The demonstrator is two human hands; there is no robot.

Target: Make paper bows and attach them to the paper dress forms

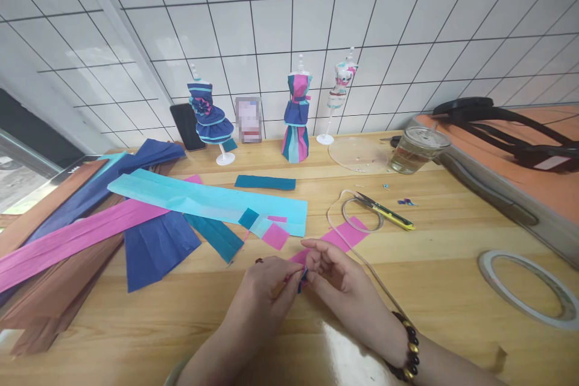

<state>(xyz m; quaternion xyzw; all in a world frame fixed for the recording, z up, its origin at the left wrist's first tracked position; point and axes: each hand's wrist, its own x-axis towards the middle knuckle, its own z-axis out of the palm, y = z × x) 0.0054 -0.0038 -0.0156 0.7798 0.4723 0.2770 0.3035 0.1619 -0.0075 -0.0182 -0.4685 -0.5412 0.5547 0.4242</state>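
My left hand (269, 289) pinches a small folded piece of blue and pink crepe paper (304, 275) between thumb and fingertips. From the other side, my right hand (341, 280) meets it with curled fingers and thumb at the same piece; the fingertips hide most of it. Behind my hands a pink paper strip (346, 234) lies flat on the wooden table. Just left of that are small paper squares, one pink (276, 236) and one teal (248, 218), partly over a long light-blue strip (208, 202).
At the left, brown (76, 277), navy (158, 247) and magenta (90, 230) paper lengths overlap. Three small dress stands, one in a striped dress (297, 114), line the wall. Scissors (362, 200), a yellow cutter (398, 217), tape rolls (486, 271) and a lidded cup (416, 151) stand right.
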